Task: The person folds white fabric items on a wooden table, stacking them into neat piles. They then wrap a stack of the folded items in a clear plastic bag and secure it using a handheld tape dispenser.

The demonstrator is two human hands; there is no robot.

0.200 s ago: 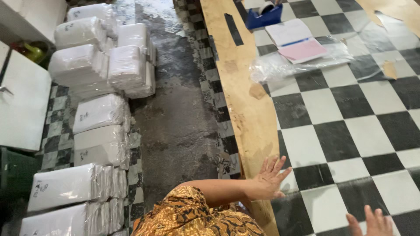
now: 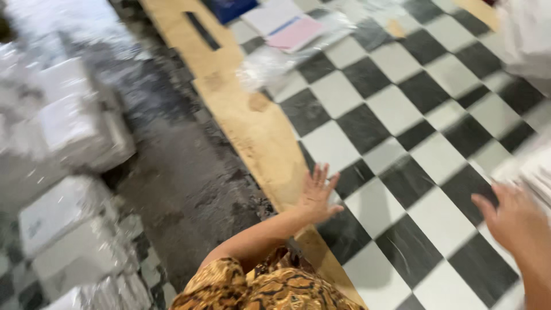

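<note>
Fingers on my left hand [image 2: 317, 198] spread wide and press flat on the checkered floor [image 2: 367, 132] beside the wooden board [image 2: 252, 123] to prop me up, while my right hand [image 2: 513, 221] hangs loosely open, holding nothing.

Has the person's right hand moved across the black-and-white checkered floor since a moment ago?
Yes. The right hand has come up and further into view over the checkered floor, while the left hand stays planted by the wooden board.

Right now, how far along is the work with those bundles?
Done: white bundles sit stacked at left. In hand: nothing; the left hand rests flat on the checkered floor, the right hand nears a blurred white thing. Left: loose papers and clear plastic ahead.
</note>
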